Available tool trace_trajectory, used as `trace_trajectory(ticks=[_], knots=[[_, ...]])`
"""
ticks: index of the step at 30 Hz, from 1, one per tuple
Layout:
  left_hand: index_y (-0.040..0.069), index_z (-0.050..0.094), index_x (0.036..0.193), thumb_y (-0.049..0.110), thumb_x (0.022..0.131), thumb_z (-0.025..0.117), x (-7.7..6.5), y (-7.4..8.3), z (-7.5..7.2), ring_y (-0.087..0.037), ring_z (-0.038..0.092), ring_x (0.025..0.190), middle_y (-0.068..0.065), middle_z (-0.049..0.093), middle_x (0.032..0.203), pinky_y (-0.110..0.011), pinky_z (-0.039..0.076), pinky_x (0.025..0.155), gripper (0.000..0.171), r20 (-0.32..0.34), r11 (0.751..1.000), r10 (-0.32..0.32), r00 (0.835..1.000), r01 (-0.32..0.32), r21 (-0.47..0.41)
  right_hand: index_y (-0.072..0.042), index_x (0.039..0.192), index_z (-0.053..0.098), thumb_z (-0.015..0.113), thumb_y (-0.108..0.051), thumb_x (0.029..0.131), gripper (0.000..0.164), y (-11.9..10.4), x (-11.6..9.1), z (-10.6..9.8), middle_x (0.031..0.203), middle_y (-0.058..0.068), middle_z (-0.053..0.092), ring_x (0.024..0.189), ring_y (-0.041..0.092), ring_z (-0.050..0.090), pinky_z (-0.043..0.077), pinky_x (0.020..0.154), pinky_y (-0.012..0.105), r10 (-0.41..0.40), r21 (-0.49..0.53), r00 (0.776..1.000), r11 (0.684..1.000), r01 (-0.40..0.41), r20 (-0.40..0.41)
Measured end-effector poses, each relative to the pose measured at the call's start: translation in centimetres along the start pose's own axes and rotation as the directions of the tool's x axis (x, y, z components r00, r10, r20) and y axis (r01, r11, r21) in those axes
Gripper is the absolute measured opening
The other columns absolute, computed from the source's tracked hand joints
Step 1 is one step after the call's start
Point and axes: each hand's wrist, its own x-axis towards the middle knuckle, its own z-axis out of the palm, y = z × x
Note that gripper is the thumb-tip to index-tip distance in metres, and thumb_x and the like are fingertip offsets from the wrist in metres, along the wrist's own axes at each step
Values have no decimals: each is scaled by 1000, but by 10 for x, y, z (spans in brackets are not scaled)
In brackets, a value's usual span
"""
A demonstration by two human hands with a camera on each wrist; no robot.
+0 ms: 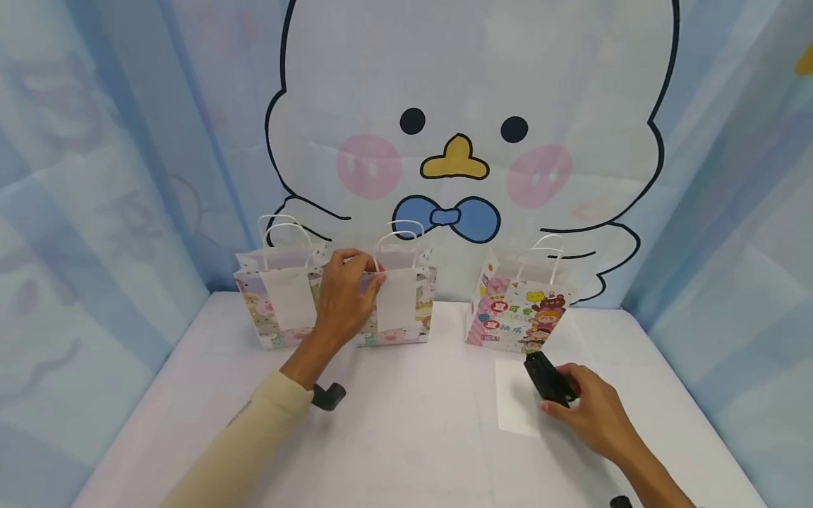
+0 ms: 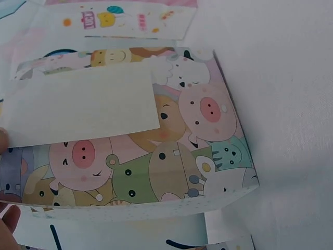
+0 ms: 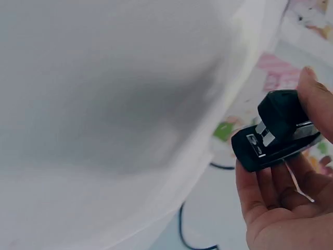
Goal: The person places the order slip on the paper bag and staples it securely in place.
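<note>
While the left hand (image 1: 345,298) pinches the middle bag (image 1: 425,305), the right hand (image 1: 595,409) grips a stapler (image 1: 547,378) near "LUCKY" lettering (image 1: 490,338).

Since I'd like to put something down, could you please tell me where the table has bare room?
A wide bare patch of table lies before the middle bag, between the sleeve and the right hand. A smaller gap separates that bag from the right bag. It is crowded around the left hand and left bag, and around the paper and stapler.

Beige sleeve (image 1: 248,443), small dark marking (image 1: 239,414)
</note>
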Motion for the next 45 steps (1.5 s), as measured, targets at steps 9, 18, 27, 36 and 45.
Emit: trace_trajectory(ticks=[9,18,27,36,45], knots=[[7,71,103,20,102,73,-1,1,0,-31,57,129,-11,77,108,-55,45,115,13,-1,1000,-2,1000,2,-20,-7,137,58,91,-24,85,64,-67,9,-1,126,12,72,116,29,70,59,103,42,-129,268,985,951,155,-111],[8,73,102,20,101,74,-2,3,0,-30,57,127,-10,79,107,-56,43,114,12,9,999,-10,1000,11,-52,-10,136,55,91,-13,84,63,-129,32,8,134,10,67,127,32,67,54,111,52,-195,433,972,871,232,-130],[9,73,102,21,101,74,-2,3,-2,-29,57,127,-8,79,105,-55,44,112,12,21,999,-8,1000,9,-42,-10,133,58,91,-9,83,60,-187,62,14,133,9,66,130,32,67,49,118,51,-342,520,914,752,405,-218],[10,74,102,22,99,76,-2,4,-5,-28,57,125,-7,78,101,-56,43,114,12,34,997,-2,999,5,-72,-11,135,57,89,-12,85,59,-222,87,16,132,6,67,128,26,68,49,118,44,-415,550,866,670,498,-279],[7,64,112,17,93,83,-4,2,-6,-29,62,110,-10,67,104,-53,45,108,29,6,988,-14,1000,15,-151,-9,136,57,89,-11,86,60,-238,104,22,134,8,66,129,25,67,49,119,39,-454,568,843,627,533,-288]])
